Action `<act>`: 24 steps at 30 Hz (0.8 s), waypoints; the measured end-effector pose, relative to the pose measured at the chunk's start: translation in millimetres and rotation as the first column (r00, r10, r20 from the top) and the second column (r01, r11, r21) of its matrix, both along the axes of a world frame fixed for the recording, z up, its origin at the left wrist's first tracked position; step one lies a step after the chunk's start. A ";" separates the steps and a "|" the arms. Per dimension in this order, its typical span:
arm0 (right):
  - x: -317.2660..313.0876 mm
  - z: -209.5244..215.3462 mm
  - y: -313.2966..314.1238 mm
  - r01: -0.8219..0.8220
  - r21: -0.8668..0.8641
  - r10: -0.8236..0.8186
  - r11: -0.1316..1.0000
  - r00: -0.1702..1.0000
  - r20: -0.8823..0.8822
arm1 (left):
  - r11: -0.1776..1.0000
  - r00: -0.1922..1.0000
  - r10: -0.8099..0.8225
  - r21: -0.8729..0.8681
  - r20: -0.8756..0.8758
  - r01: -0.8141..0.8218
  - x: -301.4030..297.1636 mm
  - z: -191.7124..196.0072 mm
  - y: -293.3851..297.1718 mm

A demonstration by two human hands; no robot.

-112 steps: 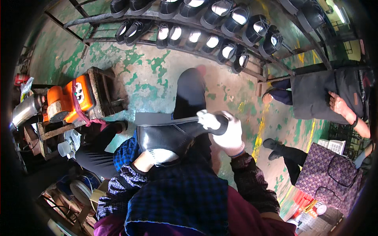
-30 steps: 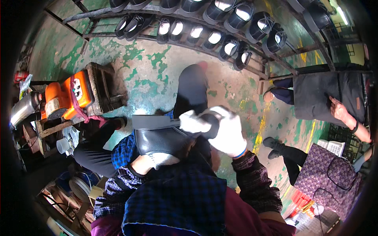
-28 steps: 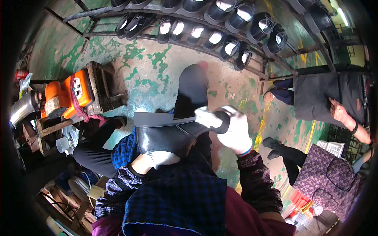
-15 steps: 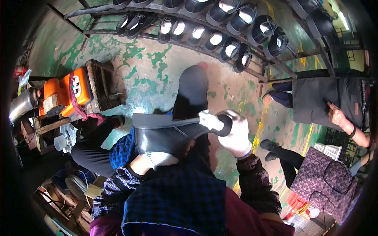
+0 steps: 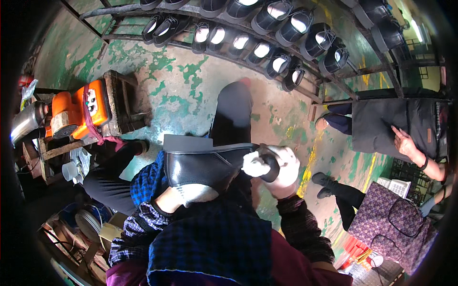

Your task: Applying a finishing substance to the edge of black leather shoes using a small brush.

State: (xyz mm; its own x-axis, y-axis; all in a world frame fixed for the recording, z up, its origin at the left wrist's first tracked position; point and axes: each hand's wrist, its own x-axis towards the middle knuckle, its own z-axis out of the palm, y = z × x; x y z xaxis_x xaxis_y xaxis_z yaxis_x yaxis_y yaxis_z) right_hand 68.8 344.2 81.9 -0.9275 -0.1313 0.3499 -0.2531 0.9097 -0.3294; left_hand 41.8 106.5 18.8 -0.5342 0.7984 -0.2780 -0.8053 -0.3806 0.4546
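A worn concrete floor (image 5: 183,107) patched with flaking green paint is crossed by broken yellow lines (image 5: 311,168). On it is stood a dark rack of metal bars (image 5: 109,10), by which black leather shoes with pale insides (image 5: 278,66) are borne in rows on two tiers. At the left, an orange machine with a rounded housing (image 5: 101,112), wrapped by a pink cloth strip (image 5: 86,106), is carried by a rough wooden stand (image 5: 112,97).

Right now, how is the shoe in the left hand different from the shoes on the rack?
The held shoe is tipped, its sole facing forward; the rack shoes sit soles down. The held shoe shows its shiny side, while many rack shoes show white inside their openings. Both kinds are black.
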 end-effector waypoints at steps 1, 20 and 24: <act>0.8 -2.1 -8.4 0.020 0.017 -0.019 1.000 0.998 -0.055 | 1.000 1.000 -0.025 0.004 -0.016 0.025 1.6 -1.2 1.7; 25.6 -1.7 -2.2 0.409 -0.911 -0.051 -0.057 0.910 0.412 | 0.998 0.999 -0.022 -0.062 -0.038 0.019 3.9 -10.3 -8.4; -5.2 25.0 -18.9 0.230 -0.736 -0.076 0.637 0.968 0.238 | 0.997 0.999 -0.020 -0.077 -0.034 0.017 5.3 -12.7 -7.9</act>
State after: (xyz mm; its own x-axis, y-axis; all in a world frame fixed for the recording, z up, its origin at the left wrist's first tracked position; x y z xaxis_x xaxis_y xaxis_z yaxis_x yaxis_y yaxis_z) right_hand 63.7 325.3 106.9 -0.9620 0.2549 0.0978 -0.0038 0.3456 -0.9384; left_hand 47.1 98.6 6.1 -0.5297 0.7854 -0.3203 -0.7952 -0.3286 0.5096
